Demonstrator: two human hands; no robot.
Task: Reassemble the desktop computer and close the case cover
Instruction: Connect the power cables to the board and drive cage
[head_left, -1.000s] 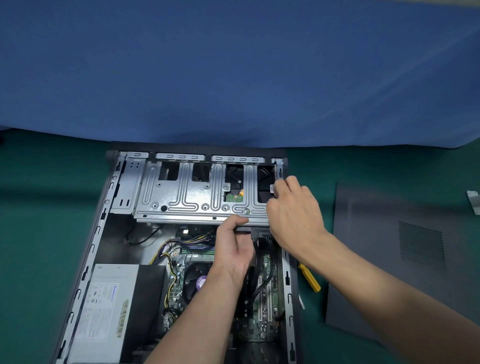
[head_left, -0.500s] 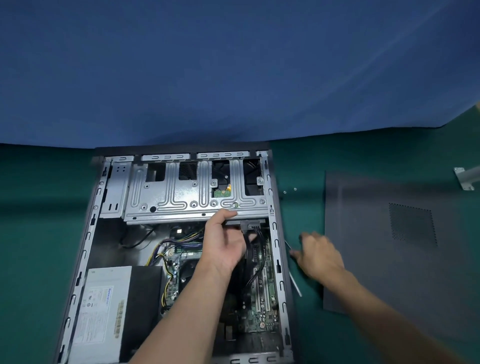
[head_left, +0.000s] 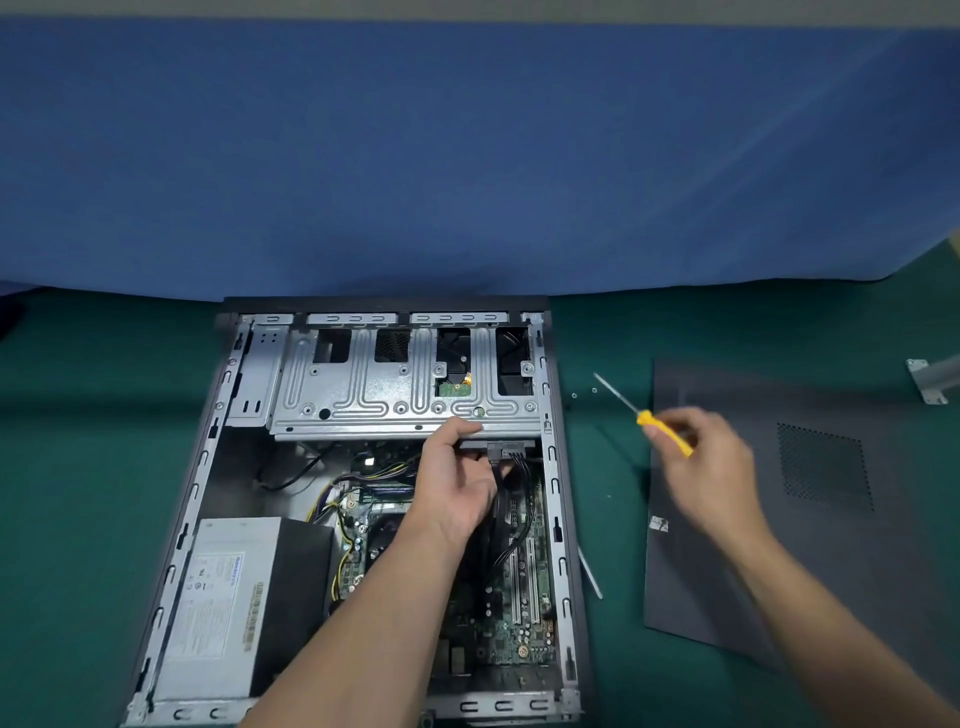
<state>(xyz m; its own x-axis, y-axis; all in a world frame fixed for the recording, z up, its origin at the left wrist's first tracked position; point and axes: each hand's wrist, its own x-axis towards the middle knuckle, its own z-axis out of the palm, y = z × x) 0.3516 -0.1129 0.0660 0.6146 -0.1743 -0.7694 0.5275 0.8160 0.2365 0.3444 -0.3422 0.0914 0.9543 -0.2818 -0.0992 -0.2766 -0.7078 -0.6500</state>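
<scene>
**Open case on the bench, screwdriver in hand**

The computer case (head_left: 200, 483) lies on its side on the green bench (head_left: 78, 467), open face up, with its far end against a blue cloth (head_left: 467, 156). Inside, a silver drive cage (head_left: 374, 400) spans the far end. A grey power supply (head_left: 223, 603) sits in the near left corner, and the motherboard (head_left: 519, 613) is along the right side.

The left hand (head_left: 457, 483) reaches into the case and grips the near edge of the drive cage. Its thumb lies on top of the lip and its fingers (head_left: 488, 480) curl underneath, just beside a black connector (head_left: 506, 448) with dark cables running down from it.

The right hand (head_left: 711, 467) is raised above the bench to the right of the case, blurred. Its fingers are closed round the yellow handle of a screwdriver (head_left: 644, 418), whose shaft points away and to the left.

The dark case cover (head_left: 831, 571) lies flat on the bench, off the case and well to its right, partly under that hand. Two small screws (head_left: 574, 396) rest on the bench between case and cover. A metal bracket (head_left: 930, 379) shows at the right edge.
</scene>
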